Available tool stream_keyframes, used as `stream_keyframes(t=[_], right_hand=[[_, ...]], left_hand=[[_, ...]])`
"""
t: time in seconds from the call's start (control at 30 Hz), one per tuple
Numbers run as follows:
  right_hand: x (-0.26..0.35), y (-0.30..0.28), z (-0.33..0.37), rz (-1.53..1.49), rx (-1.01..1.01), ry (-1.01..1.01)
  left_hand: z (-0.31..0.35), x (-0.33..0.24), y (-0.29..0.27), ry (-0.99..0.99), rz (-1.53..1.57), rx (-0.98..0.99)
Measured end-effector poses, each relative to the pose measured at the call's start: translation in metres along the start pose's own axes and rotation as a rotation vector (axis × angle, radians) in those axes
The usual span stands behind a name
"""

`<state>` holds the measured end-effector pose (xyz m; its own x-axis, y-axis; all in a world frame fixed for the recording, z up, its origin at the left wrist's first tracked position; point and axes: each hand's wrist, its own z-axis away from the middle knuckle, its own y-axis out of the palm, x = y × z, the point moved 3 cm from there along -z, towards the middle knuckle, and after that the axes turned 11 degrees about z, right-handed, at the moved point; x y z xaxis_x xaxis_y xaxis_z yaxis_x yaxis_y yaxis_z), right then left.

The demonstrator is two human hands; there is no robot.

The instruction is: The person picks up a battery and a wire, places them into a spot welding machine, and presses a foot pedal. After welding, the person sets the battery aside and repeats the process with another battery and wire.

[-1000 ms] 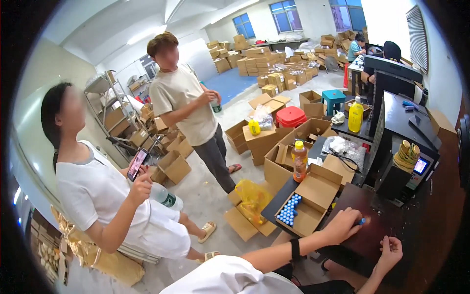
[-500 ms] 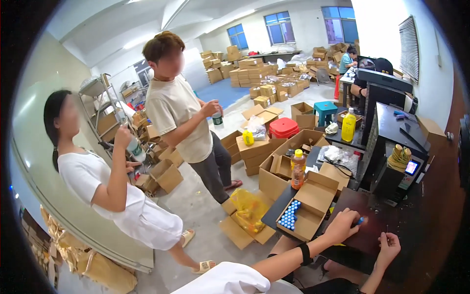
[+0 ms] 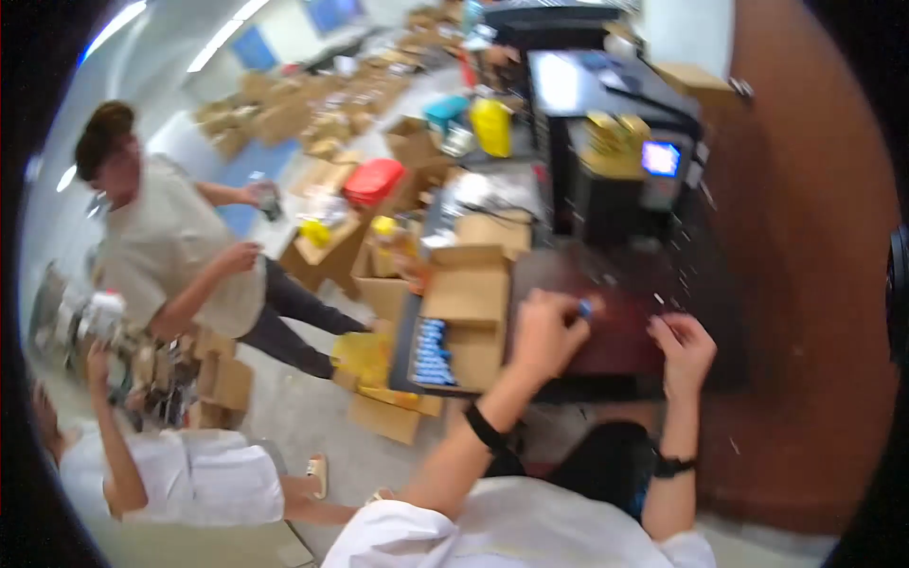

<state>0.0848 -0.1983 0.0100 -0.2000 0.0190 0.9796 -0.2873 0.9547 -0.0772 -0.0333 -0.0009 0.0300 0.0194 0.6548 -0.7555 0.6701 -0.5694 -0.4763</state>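
Blue battery, just one, is at the fingertips of the left hand, right of the middle. That hand pinches it, nearly closed. Farther right, the right hand has finger and thumb close together; I can't tell if it holds anything. One box, near the middle, has more batteries, too blurry to count.

The small cylinder you hold is blue, as are the packed cylinders in your tan cardboard box. Your shirt is white, your wristbands black. Your counter shows dark maroon and black. Around you are a yellow bottle, a red stool and a yellow plastic bag.
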Motion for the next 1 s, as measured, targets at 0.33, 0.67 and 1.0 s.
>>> stream_keyframes(t=[0.33, 0.67, 1.0], right_hand=[[-0.009, -0.027, 0.012, 0.042, -0.019, 0.000], [-0.009, -0.029, 0.012, 0.006, 0.030, -0.019], [-0.008, -0.027, 0.011, 0.076, 0.062, -0.043]], left_hand=[[-0.020, 0.011, 0.042, -0.005, 0.115, 0.040], [-0.027, 0.012, 0.041, 0.007, 0.081, 0.043], [-0.030, 0.014, 0.044, 0.023, 0.051, 0.036]])
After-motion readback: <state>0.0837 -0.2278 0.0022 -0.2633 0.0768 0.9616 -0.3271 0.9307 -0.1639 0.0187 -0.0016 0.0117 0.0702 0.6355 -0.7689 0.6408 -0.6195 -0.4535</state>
